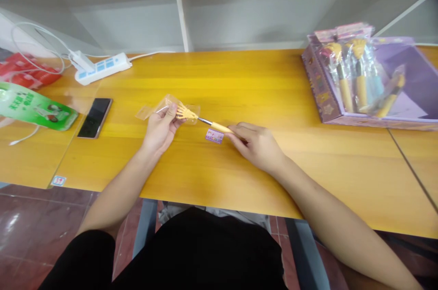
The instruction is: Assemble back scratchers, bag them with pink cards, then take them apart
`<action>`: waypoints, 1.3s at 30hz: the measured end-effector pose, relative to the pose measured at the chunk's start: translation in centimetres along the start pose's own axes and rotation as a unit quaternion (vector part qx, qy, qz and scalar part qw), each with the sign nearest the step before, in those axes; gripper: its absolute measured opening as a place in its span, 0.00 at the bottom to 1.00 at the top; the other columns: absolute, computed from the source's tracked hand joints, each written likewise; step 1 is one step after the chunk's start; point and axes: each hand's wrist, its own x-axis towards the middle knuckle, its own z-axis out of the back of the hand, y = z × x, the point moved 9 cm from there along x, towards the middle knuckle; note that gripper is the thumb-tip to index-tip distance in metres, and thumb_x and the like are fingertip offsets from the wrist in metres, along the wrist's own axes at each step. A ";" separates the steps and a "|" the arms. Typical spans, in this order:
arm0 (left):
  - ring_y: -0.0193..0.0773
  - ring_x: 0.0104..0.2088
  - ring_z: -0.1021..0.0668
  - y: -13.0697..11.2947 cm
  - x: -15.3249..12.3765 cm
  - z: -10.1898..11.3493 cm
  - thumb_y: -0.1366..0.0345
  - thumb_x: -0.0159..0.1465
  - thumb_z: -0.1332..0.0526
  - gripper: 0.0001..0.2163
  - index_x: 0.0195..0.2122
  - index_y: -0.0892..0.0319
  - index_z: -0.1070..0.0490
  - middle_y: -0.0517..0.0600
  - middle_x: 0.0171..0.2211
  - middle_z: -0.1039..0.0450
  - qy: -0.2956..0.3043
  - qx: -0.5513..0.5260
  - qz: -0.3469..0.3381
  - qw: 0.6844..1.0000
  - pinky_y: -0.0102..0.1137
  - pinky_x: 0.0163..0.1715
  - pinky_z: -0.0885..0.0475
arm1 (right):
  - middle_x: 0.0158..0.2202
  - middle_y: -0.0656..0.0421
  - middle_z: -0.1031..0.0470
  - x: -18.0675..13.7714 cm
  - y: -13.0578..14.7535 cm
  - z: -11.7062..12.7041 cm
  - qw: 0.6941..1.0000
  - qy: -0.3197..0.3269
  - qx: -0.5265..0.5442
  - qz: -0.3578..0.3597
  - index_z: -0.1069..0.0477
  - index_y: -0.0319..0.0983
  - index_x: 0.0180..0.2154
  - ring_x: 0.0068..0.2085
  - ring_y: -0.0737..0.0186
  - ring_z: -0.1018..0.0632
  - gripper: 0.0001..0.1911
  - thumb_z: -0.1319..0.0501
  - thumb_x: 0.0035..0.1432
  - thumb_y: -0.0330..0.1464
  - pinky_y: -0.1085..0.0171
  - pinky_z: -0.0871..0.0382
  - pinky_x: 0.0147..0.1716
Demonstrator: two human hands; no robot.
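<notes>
A yellow back scratcher [205, 121] with a hand-shaped head and a short metal shaft is held level above the table, between my two hands. My left hand [160, 128] pinches its head end, with the thumb on top. Around that end lies a clear plastic wrapper [155, 108], partly under my left fingers. My right hand [256, 144] is closed on the end of the yellow handle. Just below the shaft, a small purple printed card [214, 136] rests on the table; whether it is attached cannot be made out.
At the right stands a purple display box [328, 114] with several bagged back scratchers [359, 66]. On the left are a black phone [95, 117], a green package [37, 107], a white power strip [102, 69] with cables and a red plastic item [27, 71]. White shelving [181, 7] backs the table.
</notes>
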 end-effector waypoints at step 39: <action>0.34 0.32 0.17 4.8 -3.1 -3.3 0.53 0.56 0.18 0.20 0.36 0.63 0.20 0.50 0.32 0.17 0.125 0.037 0.088 0.988 0.29 0.36 0.20 | 0.30 0.58 0.25 -0.2 0.5 -0.9 1.000 0.012 -0.024 0.013 0.21 0.38 0.40 0.28 0.64 0.27 0.18 0.43 0.79 0.39 0.63 0.35 0.30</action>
